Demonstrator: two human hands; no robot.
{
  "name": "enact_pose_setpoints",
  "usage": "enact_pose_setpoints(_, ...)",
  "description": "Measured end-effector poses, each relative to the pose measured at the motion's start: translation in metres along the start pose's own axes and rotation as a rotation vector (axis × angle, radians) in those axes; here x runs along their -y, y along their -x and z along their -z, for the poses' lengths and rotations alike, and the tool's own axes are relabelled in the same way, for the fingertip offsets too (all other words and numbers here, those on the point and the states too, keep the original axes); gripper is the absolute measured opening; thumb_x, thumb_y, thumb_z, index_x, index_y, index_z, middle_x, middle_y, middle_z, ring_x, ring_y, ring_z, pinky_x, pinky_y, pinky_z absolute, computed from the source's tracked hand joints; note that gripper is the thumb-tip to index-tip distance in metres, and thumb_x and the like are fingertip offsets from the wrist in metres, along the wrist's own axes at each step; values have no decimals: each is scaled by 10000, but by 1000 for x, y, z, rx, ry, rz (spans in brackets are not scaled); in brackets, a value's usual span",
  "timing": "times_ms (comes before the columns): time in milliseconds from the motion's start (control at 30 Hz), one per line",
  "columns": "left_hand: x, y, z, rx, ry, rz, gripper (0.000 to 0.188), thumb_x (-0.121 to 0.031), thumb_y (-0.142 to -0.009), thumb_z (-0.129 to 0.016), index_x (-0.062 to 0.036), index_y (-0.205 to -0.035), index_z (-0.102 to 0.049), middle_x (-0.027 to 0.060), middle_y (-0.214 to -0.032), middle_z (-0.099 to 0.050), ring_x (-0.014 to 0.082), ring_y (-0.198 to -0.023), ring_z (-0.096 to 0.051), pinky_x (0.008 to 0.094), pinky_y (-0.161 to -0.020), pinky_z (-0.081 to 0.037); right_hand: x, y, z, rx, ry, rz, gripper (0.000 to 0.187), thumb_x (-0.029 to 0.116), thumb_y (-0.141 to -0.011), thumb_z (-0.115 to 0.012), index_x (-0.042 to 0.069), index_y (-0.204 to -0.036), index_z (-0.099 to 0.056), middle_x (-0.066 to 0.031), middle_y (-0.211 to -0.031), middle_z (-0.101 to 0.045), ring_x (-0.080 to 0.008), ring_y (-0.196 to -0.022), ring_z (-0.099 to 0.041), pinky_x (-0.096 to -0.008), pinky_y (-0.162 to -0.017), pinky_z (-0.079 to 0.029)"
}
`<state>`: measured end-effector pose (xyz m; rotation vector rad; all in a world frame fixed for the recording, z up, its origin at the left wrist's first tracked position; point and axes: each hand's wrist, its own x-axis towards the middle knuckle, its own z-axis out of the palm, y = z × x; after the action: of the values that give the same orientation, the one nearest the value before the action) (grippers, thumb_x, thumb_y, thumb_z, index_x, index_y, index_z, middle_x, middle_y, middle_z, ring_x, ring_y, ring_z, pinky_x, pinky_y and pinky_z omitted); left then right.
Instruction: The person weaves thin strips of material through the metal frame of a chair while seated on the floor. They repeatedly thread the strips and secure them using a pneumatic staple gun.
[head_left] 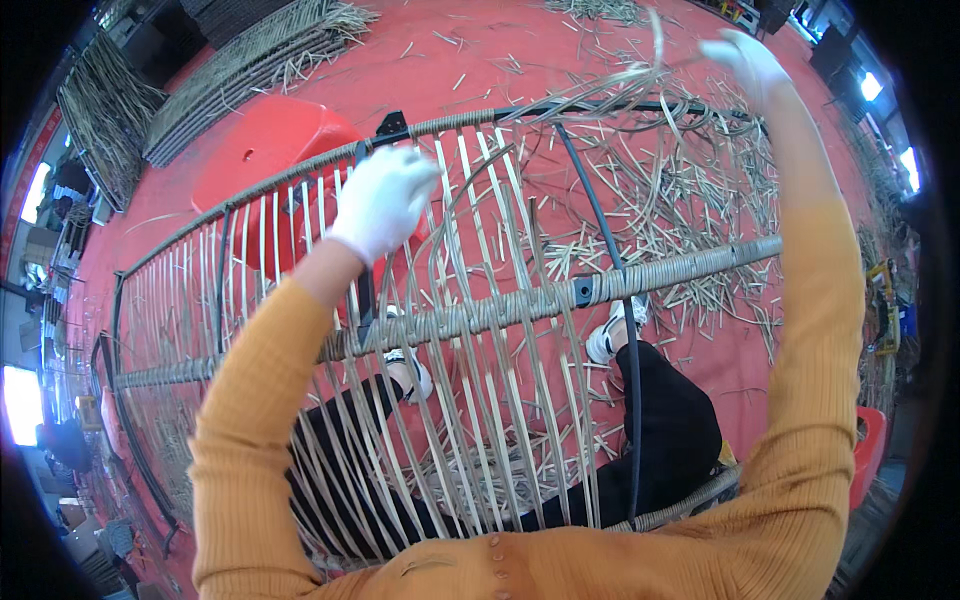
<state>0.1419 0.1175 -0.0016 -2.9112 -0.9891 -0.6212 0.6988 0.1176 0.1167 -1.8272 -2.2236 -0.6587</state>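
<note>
Across my lap lies a metal frame wrapped with rattan strands (465,318), strung with many pale strips running between its rails. My left hand (385,202), in a white glove, is at the frame's far rail with its fingers curled. What they hold is hidden, though a thin bent strip (477,175) stands just right of it. Beyond the far right corner my right hand (748,62), also gloved in white, is raised and smeared by motion. Loose strands (640,78) trail along the far rail towards it; whether its fingers grip one does not show.
A red plastic stool (290,125) stands under the frame's far left side. Cut strip scraps (690,200) litter the red floor on the right. Woven panels (235,80) are stacked at the far left. Dark metal crossbars (590,195) span the frame above my legs and shoes.
</note>
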Motion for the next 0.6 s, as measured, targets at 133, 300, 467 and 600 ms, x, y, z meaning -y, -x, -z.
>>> enact_pose_setpoints(133, 13, -77, -39, -98, -103, -125, 297, -166, -902, -580, -105, -1179, -667, 124, -1185, -654, 343, -1105, -616, 438, -933, -516, 107, 175, 64, -566, 185, -286, 521, 102, -817, -749, 31, -1305, -581, -150, -1309, -617, -257, -1175, -616, -349, -1009, -473)
enact_pose_setpoints(300, 20, -131, -83, 35, 147, -63, 292, -226, -831, -697, -103, -1095, -719, 73, -1110, -695, 265, -939, -663, 369, -822, -550, 306, 316, 74, -42, -447, -273, 162, 12, -764, -660, 45, -923, -665, -117, -836, -642, -306, -799, -612, -377, -748, -468)
enact_pose_setpoints(467, 49, -169, -77, 210, -320, -237, 209, -264, -853, -737, -62, -903, -748, 46, -823, -733, 104, -776, -652, 303, -675, -512, 317, 287, -47, 872, -540, 167, 57, 129, -847, -612, 83, -852, -644, -132, -795, -621, -360, -755, -625, -426, -693, -506)
enact_pose_setpoints(600, 73, -194, -103, 524, 944, 750, 189, -248, -883, -725, -63, -899, -764, 13, -793, -708, 114, -730, -622, 335, -660, -491, 316, 134, -153, 339, -1612, -408, 249, 145, -896, -660, 22, -1107, -608, -25, -921, -608, -160, -833, -594, -325, -773, -483)
